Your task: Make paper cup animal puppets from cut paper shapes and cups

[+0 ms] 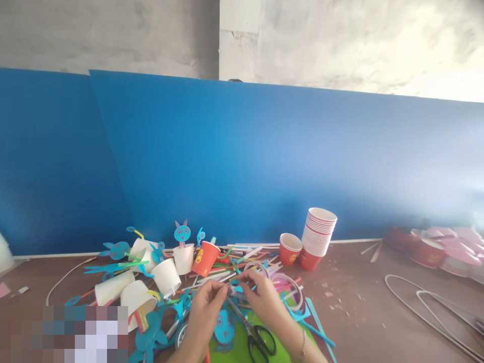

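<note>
My left hand (206,310) is closed in a pinch, thumb against fingers, at the front middle of the table. Close beside it, my right hand (262,297) is also pinched, the fingertips of both nearly meeting. Whatever small piece lies between them is too small to make out. Below the hands, black-handled scissors (257,339) rest with their blades pointing up-left under the fingers. A blue paper animal face (225,326) lies by my left wrist on a green sheet (242,353). Around the fingers spreads a heap of coloured straws and sticks (227,275).
White paper cups (166,277) with blue paper figures crowd the left, beside a red cup (206,258). Stacked cups (319,234) and a single red cup (290,248) stand right of centre. A cable (423,287) and pink pieces (459,247) lie far right. A blue panel (242,161) rises behind.
</note>
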A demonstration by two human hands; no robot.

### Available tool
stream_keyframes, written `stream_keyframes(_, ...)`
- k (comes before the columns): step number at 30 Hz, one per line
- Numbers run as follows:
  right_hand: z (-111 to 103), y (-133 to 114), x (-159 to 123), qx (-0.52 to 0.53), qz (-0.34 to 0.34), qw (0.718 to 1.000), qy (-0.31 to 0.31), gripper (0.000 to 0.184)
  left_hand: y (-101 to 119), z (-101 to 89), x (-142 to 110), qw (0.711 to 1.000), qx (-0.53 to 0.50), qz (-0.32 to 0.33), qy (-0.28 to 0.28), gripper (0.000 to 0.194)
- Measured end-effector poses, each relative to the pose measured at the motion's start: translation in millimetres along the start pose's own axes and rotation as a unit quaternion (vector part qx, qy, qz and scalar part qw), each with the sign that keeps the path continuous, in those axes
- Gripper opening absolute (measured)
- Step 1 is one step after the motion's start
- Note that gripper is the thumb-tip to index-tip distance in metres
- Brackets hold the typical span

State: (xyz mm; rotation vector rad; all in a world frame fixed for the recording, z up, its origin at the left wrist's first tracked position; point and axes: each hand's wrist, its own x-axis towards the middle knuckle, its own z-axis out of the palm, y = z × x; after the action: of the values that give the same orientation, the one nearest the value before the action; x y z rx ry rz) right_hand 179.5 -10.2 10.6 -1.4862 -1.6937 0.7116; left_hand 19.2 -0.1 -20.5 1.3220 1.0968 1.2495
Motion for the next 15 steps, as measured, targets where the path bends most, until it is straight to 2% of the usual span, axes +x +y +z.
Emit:
stream_keyframes(1,-10,4,1,-0.101,-0.004,0.995,0.008,0.024,-3,1.7,2,1.0,-0.024,-0.006,0.006,0.041)
stream_keyframes(3,-27,10,4,-0.288,0.033,0.957,-0.002,0.032,-9,3.2,4,0.998,-0.058,-0.007,0.021,0.042)
stream_keyframes(7,-42,20,5,-0.346,0.049,0.936,-0.041,0.034,-13,-0.5,3,0.998,-0.054,0.007,0.022,0.039)
stream_keyframes(11,-55,25,5,-0.386,0.066,0.919,-0.046,0.044,-8,-4.9,-1,1.0,-0.014,0.019,0.012,0.032)
stream_keyframes(15,-69,33,2,-0.415,0.105,0.902,-0.062,0.024,-9,-4.6,-2,0.999,0.028,0.019,0.003,0.03)
